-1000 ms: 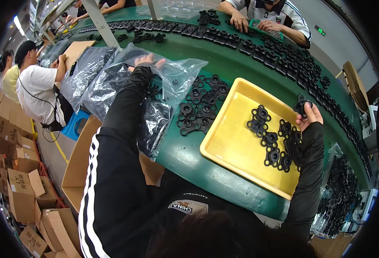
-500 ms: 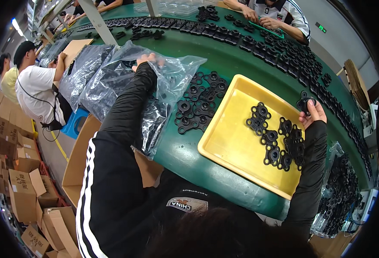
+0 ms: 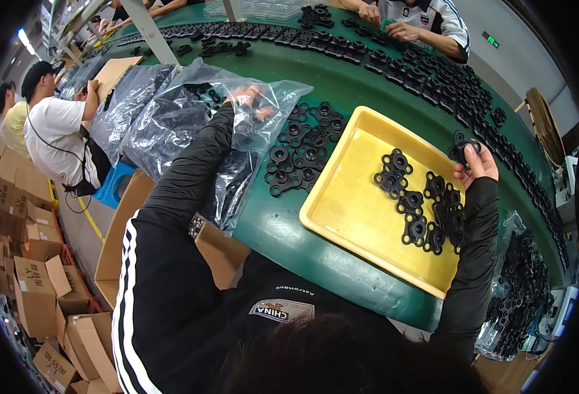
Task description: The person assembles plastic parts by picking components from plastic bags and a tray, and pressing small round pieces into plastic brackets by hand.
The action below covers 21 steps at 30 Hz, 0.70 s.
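My right hand pinches a black three-lobed spinner above the far right rim of a yellow tray. Several similar black spinners lie in the tray's right half. My left hand is at the mouth of a clear plastic bag, partly covered by its film. Its fingers look apart, with nothing visible between them. Inside the bag, black pieces show dimly through the plastic. Between bag and tray, a cluster of black spinners rests on the green table.
Rows of black parts line the curved green belt beyond the tray. Across it, a co-worker's hands handle parts. A filled clear bag stands at right. An open carton sits below my left arm. Cardboard boxes stack at left, near seated people.
My left hand has shifted right toward the bag's opening, and its film has moved. My right hand still holds the spinner, now tilted slightly lower. The tray has shifted slightly in view.
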Available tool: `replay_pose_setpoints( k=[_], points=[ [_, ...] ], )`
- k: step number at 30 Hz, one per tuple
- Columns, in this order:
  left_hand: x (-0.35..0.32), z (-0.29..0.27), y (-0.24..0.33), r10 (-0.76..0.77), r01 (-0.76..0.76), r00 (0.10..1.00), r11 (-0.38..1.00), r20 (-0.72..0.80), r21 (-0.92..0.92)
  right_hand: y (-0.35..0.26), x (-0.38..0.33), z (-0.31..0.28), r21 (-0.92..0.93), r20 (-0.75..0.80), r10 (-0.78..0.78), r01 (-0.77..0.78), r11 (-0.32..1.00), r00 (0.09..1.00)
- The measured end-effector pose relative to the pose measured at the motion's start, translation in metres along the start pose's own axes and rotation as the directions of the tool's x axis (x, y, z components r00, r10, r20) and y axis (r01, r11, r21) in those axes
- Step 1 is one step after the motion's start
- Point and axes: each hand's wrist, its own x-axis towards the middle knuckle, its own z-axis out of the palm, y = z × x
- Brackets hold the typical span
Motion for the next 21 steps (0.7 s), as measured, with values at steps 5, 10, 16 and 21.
replay_pose_setpoints(
  k=[5,10,16,21],
  points=[
    [0.003,0.008,0.005,-0.119,0.12,0.986,0.993,0.119,0.002,0.002,0.001,0.0,-0.027,0.008,-0.027,0.027,0.999,1.0],
    [0.01,0.027,0.001,-0.205,0.183,0.973,0.967,0.109,0.178,0.0,0.001,-0.001,-0.034,0.012,-0.036,0.037,0.999,0.999],
    [-0.008,0.026,0.032,-0.098,0.132,0.986,0.952,-0.134,0.276,0.001,0.001,-0.001,-0.071,0.005,-0.042,0.043,0.997,0.999],
    [0.01,0.039,0.007,-0.197,0.198,0.98,0.979,-0.015,0.057,0.002,0.0,-0.004,-0.092,-0.009,-0.049,0.048,0.995,0.999]
  ],
)
